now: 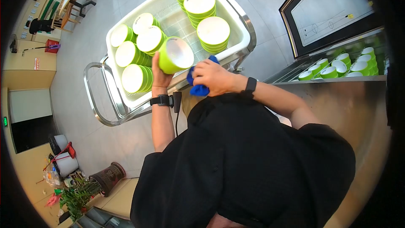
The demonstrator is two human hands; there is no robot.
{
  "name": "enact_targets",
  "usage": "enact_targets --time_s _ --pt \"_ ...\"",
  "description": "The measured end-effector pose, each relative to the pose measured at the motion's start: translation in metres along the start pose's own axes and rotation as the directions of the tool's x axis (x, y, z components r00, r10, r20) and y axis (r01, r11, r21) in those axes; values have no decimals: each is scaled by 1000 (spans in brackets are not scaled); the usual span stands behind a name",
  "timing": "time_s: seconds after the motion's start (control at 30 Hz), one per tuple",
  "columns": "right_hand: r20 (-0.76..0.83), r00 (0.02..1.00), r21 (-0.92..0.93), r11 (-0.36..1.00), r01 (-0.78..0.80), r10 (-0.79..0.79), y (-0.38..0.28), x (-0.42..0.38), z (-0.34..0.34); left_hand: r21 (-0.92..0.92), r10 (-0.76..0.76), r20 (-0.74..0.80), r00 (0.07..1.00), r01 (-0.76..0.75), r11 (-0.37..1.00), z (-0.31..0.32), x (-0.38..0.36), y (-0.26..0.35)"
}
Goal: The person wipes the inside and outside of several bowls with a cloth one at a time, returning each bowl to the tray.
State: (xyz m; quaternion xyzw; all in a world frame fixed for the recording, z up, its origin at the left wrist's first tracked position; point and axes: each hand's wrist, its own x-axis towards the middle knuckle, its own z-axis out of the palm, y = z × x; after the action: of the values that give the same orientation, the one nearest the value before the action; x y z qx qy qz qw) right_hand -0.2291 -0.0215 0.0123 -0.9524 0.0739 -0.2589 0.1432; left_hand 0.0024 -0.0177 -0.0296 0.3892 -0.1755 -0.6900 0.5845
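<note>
My left hand [159,75] is wrapped round a lime-green bowl [172,61] with a white inside, tilted so that its mouth faces up and right. Just right of it, my right hand [214,77] grips a bunched blue cloth [199,90], close to the bowl's rim. Both hands are at the near edge of a white plastic basket [139,10]. Inside it, upright stacks of green bowls [214,31] fill the right end, while more stacks [134,79] lean over at the left end.
The basket rests on a metal trolley with a tubular handle [87,84]. At right, more green bowls [329,73] stand behind a steel counter [333,101], beside a dark-framed panel [329,8]. A potted plant [107,178] lies to the lower left.
</note>
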Motion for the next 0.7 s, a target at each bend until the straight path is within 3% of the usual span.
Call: enact_targets --time_s 0.07,0.1,0.13,0.2,0.23,0.27,0.33,0.4,0.47,0.5,0.53,0.57,0.7 --pt "-87 941 206 931 -303 326 4 -11 -2 -72 24 37 999 -21 997 6 -10 5" --pt "-168 893 265 892 -366 417 6 -15 -5 -137 81 52 995 -73 988 6 -11 6" --pt "-165 894 269 891 -366 417 6 -10 -11 -203 135 58 989 -120 972 5 -13 5" --pt "-460 754 277 882 -380 470 5 6 -24 -211 132 59 989 -117 970 -2 -11 2" --pt "-486 755 260 897 -357 441 3 15 -32 -132 99 70 993 -90 987 -4 -8 1" --pt "-489 752 259 897 -358 442 3 23 -33 -49 65 79 995 -61 997 -3 -7 2" --pt "-480 827 227 952 -207 294 6 38 -33 57 53 124 991 -61 996 -4 -5 -2" --pt "-365 892 192 959 -210 268 13 45 -17 70 10 204 979 -25 997 -16 -2 -3" --pt "-148 929 128 938 -321 338 19 43 3 131 23 282 959 -62 989 3 -7 2" --pt "-93 945 7 949 -315 315 20 40 12 184 32 359 933 -104 978 12 -10 3" --pt "-32 955 -113 948 -298 296 17 37 18 195 11 312 950 -76 978 14 -10 3" --pt "-135 954 -163 943 -289 268 12 37 27 191 12 332 943 -79 978 13 -8 3" --pt "-154 936 -176 923 -342 317 4 38 32 177 12 359 933 -81 981 13 -8 4"
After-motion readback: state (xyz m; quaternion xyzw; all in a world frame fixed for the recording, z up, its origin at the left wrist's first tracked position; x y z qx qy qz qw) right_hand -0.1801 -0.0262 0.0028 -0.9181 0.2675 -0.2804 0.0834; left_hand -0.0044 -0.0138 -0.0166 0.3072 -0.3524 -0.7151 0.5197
